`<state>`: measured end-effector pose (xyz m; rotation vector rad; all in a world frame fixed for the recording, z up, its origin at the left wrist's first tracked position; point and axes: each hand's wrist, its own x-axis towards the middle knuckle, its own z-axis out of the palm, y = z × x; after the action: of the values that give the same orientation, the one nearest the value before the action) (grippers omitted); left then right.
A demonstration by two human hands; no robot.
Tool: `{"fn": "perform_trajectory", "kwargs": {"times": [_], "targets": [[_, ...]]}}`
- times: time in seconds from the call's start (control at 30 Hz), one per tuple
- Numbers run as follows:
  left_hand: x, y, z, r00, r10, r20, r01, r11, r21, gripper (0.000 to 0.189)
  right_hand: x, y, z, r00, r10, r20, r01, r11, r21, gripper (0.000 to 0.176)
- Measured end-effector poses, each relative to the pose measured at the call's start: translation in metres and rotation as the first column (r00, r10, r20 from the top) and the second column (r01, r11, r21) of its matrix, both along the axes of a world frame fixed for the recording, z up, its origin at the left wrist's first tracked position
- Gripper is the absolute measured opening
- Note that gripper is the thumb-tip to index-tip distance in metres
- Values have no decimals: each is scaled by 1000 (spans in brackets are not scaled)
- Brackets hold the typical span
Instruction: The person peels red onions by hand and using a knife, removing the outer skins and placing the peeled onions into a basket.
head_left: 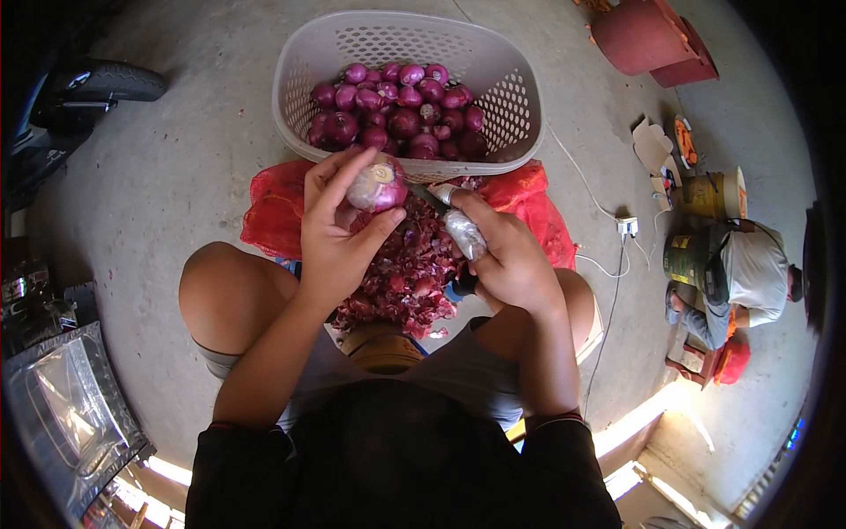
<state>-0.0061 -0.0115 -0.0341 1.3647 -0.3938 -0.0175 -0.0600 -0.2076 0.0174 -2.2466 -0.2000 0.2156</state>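
My left hand (337, 220) holds a red onion (377, 185) between thumb and fingers, its pale root end facing up. In my right hand (515, 256) is a small knife (463, 234), its handle wrapped in shiny clear or silvery material. The dark blade points toward the onion, with its tip right at the onion's side. A white covering shows by my right thumb. Below both hands lies a heap of dark red onion skins (401, 269), spread over a red mesh sack (271, 212). Just beyond stands a grey plastic basket (295, 84) holding many red onions (405, 119).
A white plug adapter (627, 226) with cables lies on the concrete floor at right. Farther right, a person (749, 273) sits bent over near a yellowish bucket (705, 196). Red tubs (639, 40) stand at upper right; a black tyre (115, 81) is at upper left.
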Motion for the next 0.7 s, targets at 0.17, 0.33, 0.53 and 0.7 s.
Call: {"fn": "perform_trajectory", "kwargs": {"times": [0.17,0.33,0.53,0.7], "targets": [[0,2,3,994,55,95,-71,983,169,58,1,3,6,999,5,-51,0,996,86,56],[-1,1,3,992,57,108,-76,981,176,60,-1,9,4,998,-15,55,14,1000,20,57],[0,3,1,997,80,-4,-79,992,100,59,-2,11,-4,994,3,108,-2,1000,-8,58],[5,7,-6,979,89,-181,-94,995,-23,55,-3,20,-7,995,-17,95,17,1000,-9,58]]}}
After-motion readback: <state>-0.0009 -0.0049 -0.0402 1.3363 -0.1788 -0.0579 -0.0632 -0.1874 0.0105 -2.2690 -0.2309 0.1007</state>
